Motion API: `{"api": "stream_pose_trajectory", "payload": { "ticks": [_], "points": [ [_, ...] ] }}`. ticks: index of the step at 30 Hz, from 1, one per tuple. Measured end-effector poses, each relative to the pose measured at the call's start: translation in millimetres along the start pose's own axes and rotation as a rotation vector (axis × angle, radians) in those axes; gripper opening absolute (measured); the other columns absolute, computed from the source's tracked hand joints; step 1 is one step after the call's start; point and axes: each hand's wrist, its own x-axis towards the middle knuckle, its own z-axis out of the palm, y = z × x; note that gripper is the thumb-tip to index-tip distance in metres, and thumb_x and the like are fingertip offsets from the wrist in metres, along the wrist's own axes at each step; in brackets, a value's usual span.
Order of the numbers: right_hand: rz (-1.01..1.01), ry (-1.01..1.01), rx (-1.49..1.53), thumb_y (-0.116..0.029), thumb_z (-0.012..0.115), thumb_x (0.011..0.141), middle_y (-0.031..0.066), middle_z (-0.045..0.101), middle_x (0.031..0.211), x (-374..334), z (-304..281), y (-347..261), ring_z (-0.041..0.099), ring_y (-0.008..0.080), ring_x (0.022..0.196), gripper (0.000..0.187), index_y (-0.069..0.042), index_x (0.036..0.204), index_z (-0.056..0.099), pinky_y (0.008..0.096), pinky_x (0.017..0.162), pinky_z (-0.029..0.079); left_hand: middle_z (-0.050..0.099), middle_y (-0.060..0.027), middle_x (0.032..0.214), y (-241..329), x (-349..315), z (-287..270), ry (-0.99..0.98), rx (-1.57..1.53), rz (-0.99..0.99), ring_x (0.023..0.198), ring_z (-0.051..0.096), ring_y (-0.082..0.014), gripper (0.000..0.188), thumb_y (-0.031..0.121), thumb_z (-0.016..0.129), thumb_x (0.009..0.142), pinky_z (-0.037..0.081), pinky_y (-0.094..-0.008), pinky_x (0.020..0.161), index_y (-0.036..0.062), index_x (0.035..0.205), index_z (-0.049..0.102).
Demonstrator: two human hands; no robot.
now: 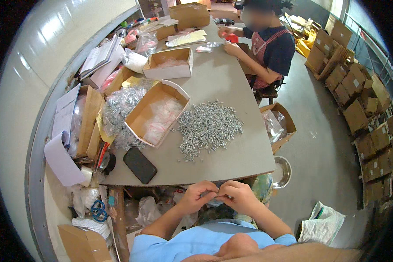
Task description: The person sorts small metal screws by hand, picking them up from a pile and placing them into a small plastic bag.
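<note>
My left hand (198,196) and my right hand (236,196) meet just off the near edge of the table, fingertips pinched together. Between them is something small, perhaps clear plastic, too small to make out. Beyond my hands a wide pile of small silver screws (209,129) lies spread on the grey tabletop (244,161). Left of that pile, an open cardboard box (133,120) holds clear plastic bags (161,118) with reddish edges. A black phone (139,165) rests flat near the table's front left corner.
Filled clear bags (122,107) heap left of the box. Another white-sided box (170,72) stands farther back. A co-worker (270,48) sits at the far right side, handling a red item. On the floor are a carton (288,122), a metal basin (282,172) and stacked cartons (358,113).
</note>
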Motion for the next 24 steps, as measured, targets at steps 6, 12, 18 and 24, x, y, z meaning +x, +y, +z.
{"api": "stream_pose_trajectory", "payload": {
  "ticks": [6,12,18,24],
  "points": [
    [0.140,-0.052,0.037,-0.011,0.069,0.077,0.0125,0.059,0.082,-5,-3,10,0.059,0.0336,0.077,0.018,-0.006,0.089,0.057,0.0396,0.065,0.048,0.059,-0.0125,0.082,10,11,8,0.085,0.224,0.074,0.074,0.058,-0.0268,0.010,0.010,0.060,0.087,0.046,-0.0330,0.065,0.0003,0.088,0.061],
    [0.049,-0.049,0.072,-0.006,0.066,0.074,0.0125,0.056,0.081,-2,0,13,0.056,0.0340,0.076,0.017,-0.005,0.087,0.055,0.0411,0.066,0.046,0.059,-0.0131,0.079,11,13,4,0.057,0.267,0.095,0.071,0.057,-0.0290,0.010,0.010,0.060,0.086,0.046,-0.0333,0.064,0.0007,0.086,0.060],
    [0.111,-0.042,0.125,-0.005,0.065,0.073,0.0130,0.057,0.081,2,-5,24,0.056,0.0341,0.077,0.014,-0.005,0.083,0.055,0.0408,0.066,0.046,0.064,-0.0054,0.083,5,11,-37,0.293,-0.002,-0.239,0.074,0.060,-0.0136,0.011,0.014,0.061,0.088,0.048,-0.0313,0.065,0.0037,0.087,0.063],
    [0.317,0.286,-0.018,-0.007,0.065,0.077,0.0127,0.057,0.075,-6,-4,66,0.057,0.0296,0.067,0.010,-0.003,0.081,0.057,0.0385,0.060,0.046,0.059,-0.0096,0.077,52,79,-157,1.069,0.612,0.321,0.065,0.057,-0.0159,0.012,0.012,0.060,0.087,0.045,-0.0290,0.059,0.0012,0.091,0.062]
  ]
}}
